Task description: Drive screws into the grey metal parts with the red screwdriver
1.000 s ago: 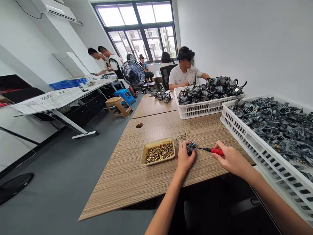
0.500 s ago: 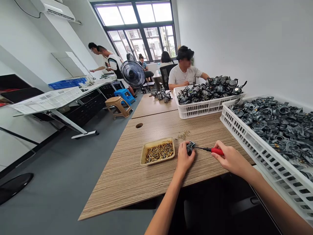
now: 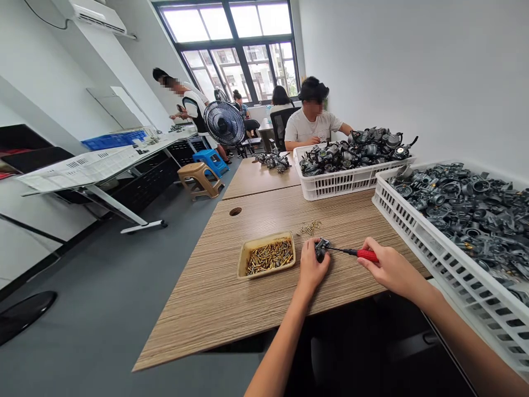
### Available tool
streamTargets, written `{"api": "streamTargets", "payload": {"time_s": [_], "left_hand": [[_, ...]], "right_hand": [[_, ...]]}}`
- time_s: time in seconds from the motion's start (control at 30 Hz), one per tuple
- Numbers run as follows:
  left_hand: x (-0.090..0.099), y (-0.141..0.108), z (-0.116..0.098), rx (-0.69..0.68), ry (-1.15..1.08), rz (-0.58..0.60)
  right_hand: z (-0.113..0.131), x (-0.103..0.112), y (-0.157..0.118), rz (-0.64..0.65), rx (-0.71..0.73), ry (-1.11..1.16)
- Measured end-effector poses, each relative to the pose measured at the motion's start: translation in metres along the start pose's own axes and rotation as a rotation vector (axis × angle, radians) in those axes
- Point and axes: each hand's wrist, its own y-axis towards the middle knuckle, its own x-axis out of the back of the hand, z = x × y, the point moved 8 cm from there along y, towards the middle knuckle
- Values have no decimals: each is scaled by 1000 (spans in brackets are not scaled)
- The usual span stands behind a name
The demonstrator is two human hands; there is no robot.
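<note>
My left hand (image 3: 313,266) is closed around a small dark grey metal carburetor body (image 3: 321,248), holding it on the wood-grain table (image 3: 206,298). In my right hand (image 3: 388,267) is a screwdriver (image 3: 367,255) with a red handle and a dark shaft. Its tip reaches the right side of the carburetor body; the exact contact point is too small to make out. Left of my left hand stands a cream tray (image 3: 244,275) full of small brass-coloured parts (image 3: 270,257). A loose pile of similar brass parts (image 3: 309,227) lies just beyond my left hand.
A white crate (image 3: 446,270) heaped with grey metal castings stands close on my right. Another white crate (image 3: 334,187) of carburetors is at the back, before a seated person (image 3: 312,124). More carburetors (image 3: 275,161) lie on the far table. A fan (image 3: 225,124) stands beyond.
My hands, the screwdriver and the carburetor body stay practically in place. In the background, the standing people at the left table have shifted their heads and arms.
</note>
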Motion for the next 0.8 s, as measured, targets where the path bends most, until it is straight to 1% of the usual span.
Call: {"api": "streamTargets", "payload": {"time_s": [0.8], "left_hand": [[1,0,1,16,5,-2]], "right_hand": [[-1,0,1,-5,11,1]]}}
